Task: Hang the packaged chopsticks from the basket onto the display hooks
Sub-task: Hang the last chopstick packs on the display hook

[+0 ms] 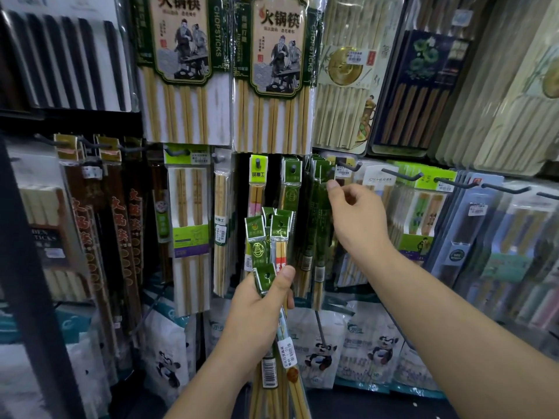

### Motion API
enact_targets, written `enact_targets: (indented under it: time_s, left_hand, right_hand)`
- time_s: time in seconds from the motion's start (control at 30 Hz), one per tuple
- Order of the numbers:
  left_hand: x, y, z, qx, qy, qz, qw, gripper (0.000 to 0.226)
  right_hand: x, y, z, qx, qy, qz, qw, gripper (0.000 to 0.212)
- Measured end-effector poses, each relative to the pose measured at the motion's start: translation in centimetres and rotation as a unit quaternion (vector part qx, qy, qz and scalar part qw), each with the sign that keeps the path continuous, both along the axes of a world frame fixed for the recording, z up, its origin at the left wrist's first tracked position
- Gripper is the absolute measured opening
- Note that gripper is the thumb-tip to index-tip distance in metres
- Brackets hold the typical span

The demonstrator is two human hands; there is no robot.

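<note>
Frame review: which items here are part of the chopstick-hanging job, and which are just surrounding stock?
In the job:
- left hand gripping a bundle of green-topped chopstick packs
- right hand at the green packs hanging on a display hook

Just stock:
- large hotpot chopstick packs above
- dark red-lettered packs at left
- panda-print bags below

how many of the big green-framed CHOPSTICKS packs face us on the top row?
2: the left pack at top centre, and the right pack hanging right beside it. More may hang hidden behind them.
</note>
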State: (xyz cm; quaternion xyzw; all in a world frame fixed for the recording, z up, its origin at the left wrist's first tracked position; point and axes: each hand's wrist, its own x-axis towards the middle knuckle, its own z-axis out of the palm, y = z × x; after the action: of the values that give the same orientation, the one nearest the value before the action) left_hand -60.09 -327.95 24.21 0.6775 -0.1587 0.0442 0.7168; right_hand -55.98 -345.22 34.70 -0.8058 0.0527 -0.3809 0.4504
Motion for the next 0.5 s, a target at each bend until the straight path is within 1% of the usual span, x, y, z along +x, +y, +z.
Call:
enact_targets:
  time_s: [0.1, 0.17, 0.23, 0.3, 0.33, 0.37, 0.4, 0.5]
  left_hand:
    - [0.1, 0.1, -0.1, -0.014, 0.006, -0.002, 1.0, 0.055]
    - [0.0, 0.1, -0.1, -0.024, 0.004, 0.002, 1.0, 0.051]
    - [0.0, 0.1, -0.1, -0.033, 0.003, 0.007, 0.999, 0.046]
    - [-0.1, 0.2, 0.1, -0.049, 0.005, 0.003, 0.999, 0.038]
    - [-0.1, 0.1, 0.1, -0.057, 0.007, 0.001, 0.998, 0.038]
    - [-0.1, 0.1, 0.1, -0.063, 0.013, 0.002, 0.998, 0.04]
    - [-0.2, 0.0, 0.1, -0.067, 0.02, 0.006, 0.998, 0.042]
    - [-0.3, 0.0, 0.3, -0.077, 0.028, 0.016, 0.997, 0.04]
  right_hand:
    - [-1.4, 0.6, -1.0, 0.011, 0.003, -0.019, 1.0, 0.028]
    - [-3.0, 1.3, -2.3, -0.001, 0.037, 0.009, 0.999, 0.022]
    - [-5.0, 2.2, -3.8, -0.03, 0.108, 0.101, 0.989, 0.013]
    - [-6.9, 3.0, -5.5, -0.048, 0.179, 0.208, 0.961, 0.005]
    - [-7.7, 3.4, -6.3, -0.041, 0.197, 0.244, 0.949, 0.004]
    - [-8.3, 3.7, -6.9, -0.027, 0.203, 0.263, 0.943, 0.009]
    - [-8.6, 4.0, -7.5, -0.008, 0.2, 0.265, 0.943, 0.015]
    - [-8.9, 4.4, -8.2, 0.038, 0.19, 0.233, 0.953, 0.028]
